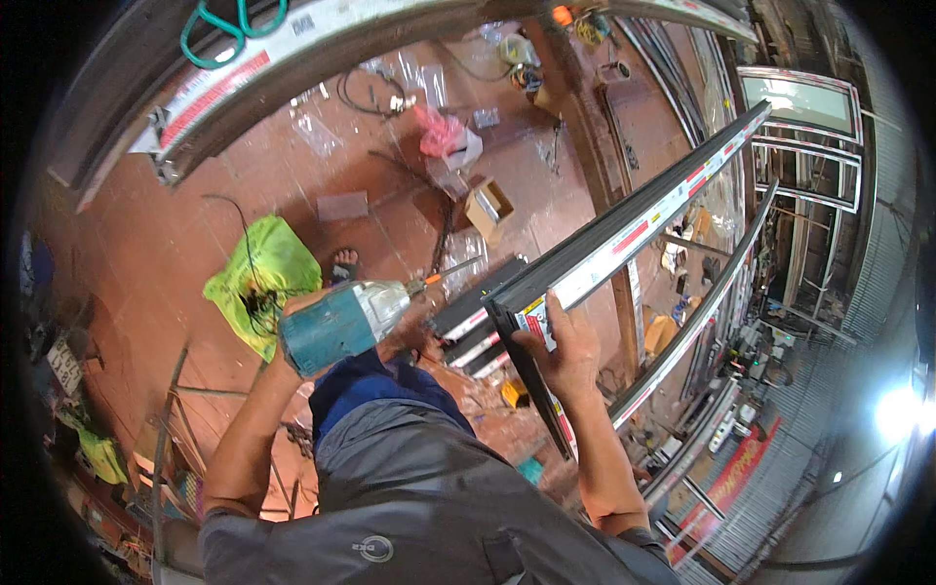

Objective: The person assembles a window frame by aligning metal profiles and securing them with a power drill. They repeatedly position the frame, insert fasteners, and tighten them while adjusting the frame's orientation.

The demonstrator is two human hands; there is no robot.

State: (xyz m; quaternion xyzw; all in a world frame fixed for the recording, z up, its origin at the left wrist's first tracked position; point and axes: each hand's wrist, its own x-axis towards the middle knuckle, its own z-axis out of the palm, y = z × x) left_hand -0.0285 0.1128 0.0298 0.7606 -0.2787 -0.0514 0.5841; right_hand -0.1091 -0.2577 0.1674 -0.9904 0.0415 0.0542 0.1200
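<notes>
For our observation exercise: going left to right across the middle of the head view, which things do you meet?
Green bag → left hand → teal power drill → stacked dark frame pieces → right hand → long dark frame bar

Left hand (292, 327) grips teal drill (343, 322); right hand (565, 346) steadies dark frame profile (624, 239).

Teal drill (341, 322) is held level, bit twd end of long dark frame section (624, 234), slanted up-right.

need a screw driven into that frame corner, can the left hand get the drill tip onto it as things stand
Probably yes: the left hand holds the teal drill, its bit aimed at the dark frame corner steadied by the right hand; nothing sits between.
</notes>
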